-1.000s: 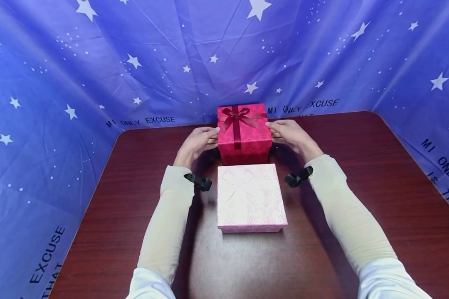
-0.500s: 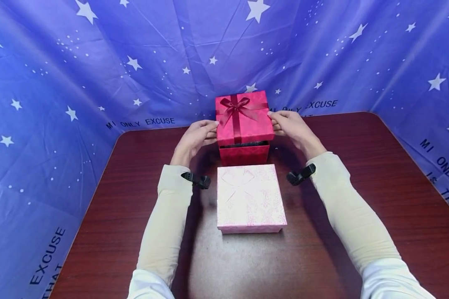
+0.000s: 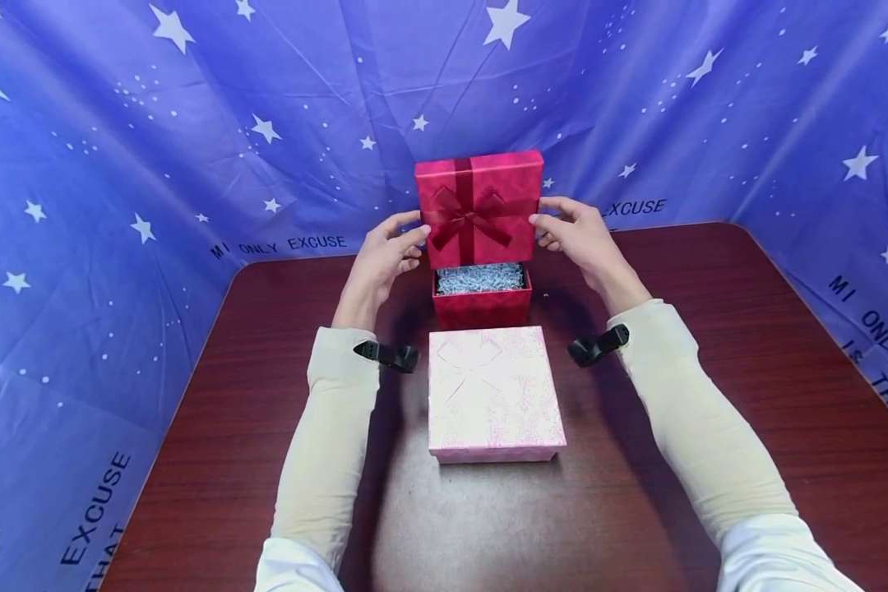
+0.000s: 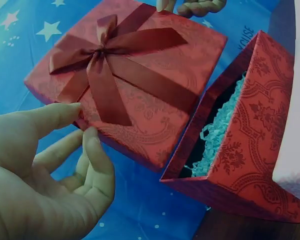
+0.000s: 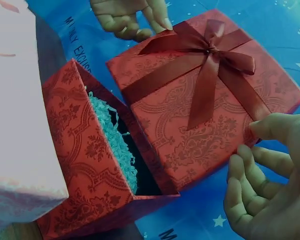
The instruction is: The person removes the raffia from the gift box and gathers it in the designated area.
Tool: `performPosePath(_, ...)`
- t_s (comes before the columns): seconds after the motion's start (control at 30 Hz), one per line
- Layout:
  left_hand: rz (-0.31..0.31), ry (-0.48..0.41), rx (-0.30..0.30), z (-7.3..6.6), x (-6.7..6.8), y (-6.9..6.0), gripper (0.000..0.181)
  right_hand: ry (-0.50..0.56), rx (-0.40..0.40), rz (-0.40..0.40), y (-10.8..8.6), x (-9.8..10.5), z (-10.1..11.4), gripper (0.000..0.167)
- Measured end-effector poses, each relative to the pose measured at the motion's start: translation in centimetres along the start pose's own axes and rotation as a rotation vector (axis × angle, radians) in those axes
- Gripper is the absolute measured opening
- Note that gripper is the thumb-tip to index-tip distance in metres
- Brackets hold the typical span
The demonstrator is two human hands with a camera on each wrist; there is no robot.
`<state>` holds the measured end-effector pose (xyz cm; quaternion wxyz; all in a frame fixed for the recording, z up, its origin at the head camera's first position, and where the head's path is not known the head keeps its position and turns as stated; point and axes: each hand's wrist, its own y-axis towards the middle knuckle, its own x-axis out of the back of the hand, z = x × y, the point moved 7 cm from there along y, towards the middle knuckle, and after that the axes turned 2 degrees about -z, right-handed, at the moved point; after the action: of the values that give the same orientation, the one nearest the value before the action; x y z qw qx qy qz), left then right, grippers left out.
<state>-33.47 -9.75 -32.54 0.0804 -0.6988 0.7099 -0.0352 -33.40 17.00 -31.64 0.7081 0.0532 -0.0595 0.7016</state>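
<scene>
Between both hands a red gift box lid (image 3: 444, 185) with a dark red ribbon bow (image 3: 468, 215) is held tilted up, its top facing me. My left hand (image 3: 380, 259) pinches its left edge with the thumb in front; my right hand (image 3: 580, 240) pinches the right edge the same way. Below and just in front of the lid stands the red box (image 3: 483, 311), uncovered. Pale blue shredded paper (image 3: 479, 279) fills it, seen also as curly shreds (image 4: 217, 135) in the left wrist view. Whether anything lies under the shreds is hidden.
A pale pink gift box (image 3: 496, 395), lidded, stands on the dark red wooden table (image 3: 266, 395) close in front of the red box. Blue star-printed cloth (image 3: 303, 99) hangs behind the table and along both sides.
The lid has come up off the red box and tilted back, raised by both hands together. The shredded paper inside has come into sight. The pink box has stayed put.
</scene>
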Motion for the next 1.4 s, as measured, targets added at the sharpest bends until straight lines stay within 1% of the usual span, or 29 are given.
performPosePath(0.1, 0.028, -0.023, -0.008, -0.2, 0.0, -0.2, 0.044, 0.032, 0.001, 0.038, -0.4, -0.1, 0.1, 0.049)
performPosePath(0.2, 0.058, -0.072, -0.01, -0.2, -0.1, -0.3, 0.047, 0.089, -0.011, 0.08, -0.7, -0.3, 0.0, 0.048)
performPosePath(0.27, 0.071, -0.112, -0.006, -0.1, 0.0, -0.3, 0.047, 0.133, -0.031, 0.099, -0.8, -0.3, -0.1, 0.044)
performPosePath(0.33, 0.077, -0.128, -0.002, 0.0, 0.1, -0.3, 0.043, 0.164, -0.059, 0.108, -0.9, -0.3, -0.3, 0.039)
performPosePath(0.43, 0.08, -0.105, 0.003, 0.2, 0.2, -0.3, 0.037, 0.181, -0.098, 0.109, -1.1, -0.2, -0.5, 0.035)
performPosePath(0.53, 0.09, -0.043, -0.002, 0.4, 0.2, -0.3, 0.037, 0.153, -0.117, 0.107, -1.2, -0.2, -0.7, 0.04)
performPosePath(0.67, 0.105, 0.002, -0.004, 0.5, 0.1, -0.4, 0.04, 0.143, -0.133, 0.127, -1.4, -0.4, -0.8, 0.047)
performPosePath(0.83, 0.075, 0.022, 0.031, 0.7, 0.3, -0.5, 0.043, 0.158, -0.168, 0.168, -1.4, -0.8, -0.9, 0.053)
performPosePath(0.97, 0.063, 0.044, 0.056, 0.8, 0.6, -0.6, 0.042, 0.147, -0.185, 0.187, -1.4, -1.0, -0.9, 0.053)
performPosePath(1.07, 0.065, 0.053, 0.06, 0.7, 0.9, -0.5, 0.04, 0.151, -0.185, 0.19, -1.2, -1.3, -0.7, 0.052)
performPosePath(1.27, 0.052, 0.072, 0.058, 0.4, 1.9, -0.5, 0.04, 0.161, -0.183, 0.191, -0.9, -2.2, -0.2, 0.053)
performPosePath(1.4, 0.042, 0.06, 0.062, 0.1, 2.7, -0.4, 0.041, 0.151, -0.191, 0.194, -0.7, -3.0, 0.0, 0.053)
